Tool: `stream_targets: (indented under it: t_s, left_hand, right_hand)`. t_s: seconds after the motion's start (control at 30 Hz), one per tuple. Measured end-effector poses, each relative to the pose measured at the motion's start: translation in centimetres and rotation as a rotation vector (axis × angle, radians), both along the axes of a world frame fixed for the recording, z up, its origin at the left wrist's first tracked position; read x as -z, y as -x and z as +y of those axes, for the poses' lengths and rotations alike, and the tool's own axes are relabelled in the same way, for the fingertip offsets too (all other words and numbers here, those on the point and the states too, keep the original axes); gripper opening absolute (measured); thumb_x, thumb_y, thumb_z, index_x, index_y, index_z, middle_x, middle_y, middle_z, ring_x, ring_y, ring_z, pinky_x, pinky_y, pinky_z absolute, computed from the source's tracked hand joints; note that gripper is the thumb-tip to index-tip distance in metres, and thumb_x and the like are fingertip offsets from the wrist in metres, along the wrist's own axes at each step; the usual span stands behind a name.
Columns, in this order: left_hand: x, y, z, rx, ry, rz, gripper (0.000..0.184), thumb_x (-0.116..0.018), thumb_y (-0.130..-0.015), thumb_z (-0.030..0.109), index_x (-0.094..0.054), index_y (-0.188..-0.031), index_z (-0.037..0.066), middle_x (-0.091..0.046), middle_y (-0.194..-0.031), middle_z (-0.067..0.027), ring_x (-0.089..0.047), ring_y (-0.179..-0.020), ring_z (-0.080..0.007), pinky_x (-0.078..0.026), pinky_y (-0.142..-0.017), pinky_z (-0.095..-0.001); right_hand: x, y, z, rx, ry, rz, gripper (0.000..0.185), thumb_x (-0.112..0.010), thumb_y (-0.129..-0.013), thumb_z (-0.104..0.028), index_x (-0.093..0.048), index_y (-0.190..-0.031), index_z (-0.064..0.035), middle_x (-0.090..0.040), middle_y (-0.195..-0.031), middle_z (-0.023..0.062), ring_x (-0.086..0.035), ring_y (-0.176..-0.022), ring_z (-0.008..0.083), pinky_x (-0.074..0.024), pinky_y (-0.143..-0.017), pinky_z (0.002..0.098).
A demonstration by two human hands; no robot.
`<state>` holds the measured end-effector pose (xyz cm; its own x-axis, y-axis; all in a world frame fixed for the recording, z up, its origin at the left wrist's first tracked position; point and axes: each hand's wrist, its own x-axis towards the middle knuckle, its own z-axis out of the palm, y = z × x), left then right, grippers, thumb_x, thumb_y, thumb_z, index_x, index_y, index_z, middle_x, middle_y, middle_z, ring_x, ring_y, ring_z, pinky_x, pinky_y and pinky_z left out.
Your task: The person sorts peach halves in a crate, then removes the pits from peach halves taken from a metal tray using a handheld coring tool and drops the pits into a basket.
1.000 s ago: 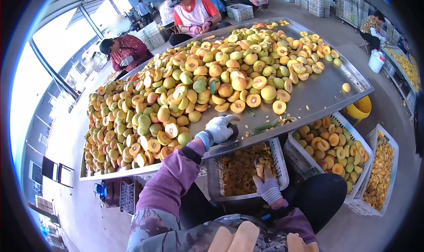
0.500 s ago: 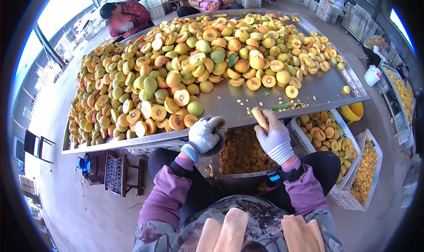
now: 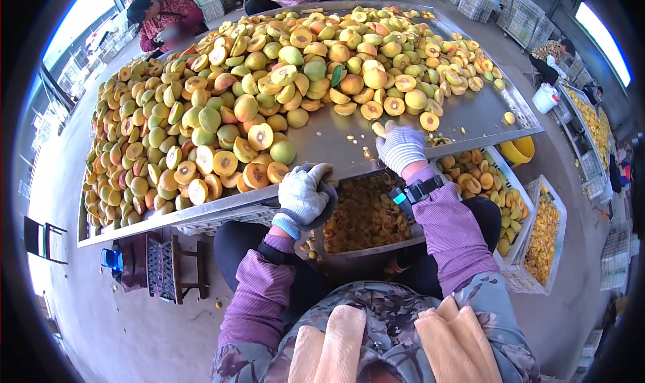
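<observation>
My left hand (image 3: 302,196), in a whitish knit glove, is closed at the front edge of the metal table (image 3: 329,146). A dark grey rounded shape (image 3: 327,205) shows at its fingers; whether it is a held thing or part of the glove I cannot make out. My right hand (image 3: 402,148), also gloved, reaches over the table edge, closed on a tan wooden handle (image 3: 380,129); the rest of that tool is hidden. Beyond both hands lies a large heap of yellow-green peaches (image 3: 245,107), many of them halved. Small pale bits (image 3: 355,140) lie on the metal.
Under the table edge stands a crate of brownish fruit scraps (image 3: 366,215). To the right are a crate of peach halves (image 3: 484,181), a crate of yellow pieces (image 3: 543,232) and a yellow bucket (image 3: 517,150). A small stool (image 3: 176,269) stands left. Other people sit around.
My right hand has moved forward over the table with the wooden handle, which now shows less. My left hand stays at the edge. The whole view has shifted slightly.
</observation>
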<state>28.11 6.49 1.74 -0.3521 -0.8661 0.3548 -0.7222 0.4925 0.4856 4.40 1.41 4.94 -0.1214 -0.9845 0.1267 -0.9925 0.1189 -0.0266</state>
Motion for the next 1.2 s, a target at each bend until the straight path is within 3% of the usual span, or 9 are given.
stream_targets:
  t_s: [0.1, 0.23, 0.47, 0.5, 0.67, 0.93, 1.2]
  left_hand:
    - [0.0, -0.1, 0.0, 0.001, -0.004, -0.002, 0.03, -0.067, -0.078, 0.018, -0.066, -0.107, 0.013, -0.066, -0.098, -0.0114, -0.062, -0.094, -0.0319, -0.05, -0.083, -0.0407]
    - [0.2, 0.0, -0.1, -0.007, -0.021, 0.002, 0.03, -0.065, -0.078, 0.017, -0.066, -0.108, 0.012, -0.066, -0.098, -0.0115, -0.061, -0.095, -0.0318, -0.049, -0.084, -0.0407]
    - [-0.1, 0.3, 0.1, 0.002, 0.007, 0.035, 0.029, -0.065, -0.078, 0.016, -0.067, -0.106, 0.012, -0.066, -0.096, -0.0118, -0.062, -0.093, -0.032, -0.05, -0.082, -0.04]
    - [-0.1, 0.4, 0.1, 0.007, 0.015, 0.029, 0.029, -0.065, -0.078, 0.016, -0.067, -0.106, 0.012, -0.066, -0.096, -0.0118, -0.062, -0.092, -0.0321, -0.05, -0.082, -0.0399]
    - [0.2, 0.0, 0.0, 0.0, 0.026, -0.016, 0.028, -0.067, -0.078, 0.019, -0.066, -0.105, 0.013, -0.065, -0.091, -0.0117, -0.062, -0.089, -0.0327, -0.049, -0.078, -0.0422]
    - [-0.1, -0.1, 0.2, 0.004, -0.039, -0.186, 0.037, -0.062, -0.081, 0.024, -0.06, -0.117, 0.015, -0.064, -0.102, -0.0144, -0.059, -0.099, -0.0346, -0.047, -0.085, -0.0438]
    - [-2.5, -0.2, 1.5, 0.088, -0.004, -0.455, 0.049, -0.06, -0.081, 0.027, -0.055, -0.124, 0.006, -0.061, -0.114, -0.0157, -0.057, -0.107, -0.0325, -0.045, -0.092, -0.042]
  right_hand:
    - [0.6, 1.1, -0.3, 0.055, -0.108, 0.059, 0.028, -0.057, -0.085, -0.033, -0.068, -0.099, -0.0113, -0.07, -0.093, 0.0135, -0.066, -0.095, 0.0319, -0.0442, -0.089, 0.0522]
    - [-0.2, 1.8, 0.0, 0.057, -0.283, 0.041, 0.031, -0.054, -0.088, -0.034, -0.068, -0.102, -0.0103, -0.071, -0.1, 0.0108, -0.064, -0.102, 0.03, -0.0435, -0.089, 0.0522]
    - [-2.1, 1.0, 1.7, -0.171, 0.051, 0.162, 0.035, -0.054, -0.09, -0.038, -0.061, -0.102, -0.0063, -0.068, -0.083, 0.013, -0.062, -0.09, 0.0302, -0.0467, -0.079, 0.0472]
    - [-2.0, 0.7, 1.9, -0.214, 0.124, 0.156, 0.029, -0.055, -0.088, -0.034, -0.063, -0.097, -0.0073, -0.068, -0.085, 0.0125, -0.063, -0.092, 0.0308, -0.0458, -0.079, 0.0515]
    - [-3.1, -1.1, 3.9, -0.364, 0.166, 0.108, 0.024, -0.062, -0.084, -0.032, -0.063, -0.087, -0.008, -0.067, -0.074, 0.0133, -0.066, -0.073, 0.0327, -0.0494, -0.071, 0.0475]
    - [-2.3, -1.7, 6.2, -0.572, 0.052, 0.06, 0.024, -0.06, -0.086, -0.028, -0.064, -0.09, -0.0055, -0.065, -0.067, 0.014, -0.065, -0.068, 0.0334, -0.0528, -0.063, 0.0451]
    - [-1.5, -0.7, 7.5, -0.595, 0.041, 0.023, 0.022, -0.065, -0.084, -0.026, -0.059, -0.081, -0.0046, -0.061, -0.064, 0.0178, -0.063, -0.063, 0.0368, -0.0514, -0.059, 0.0466]
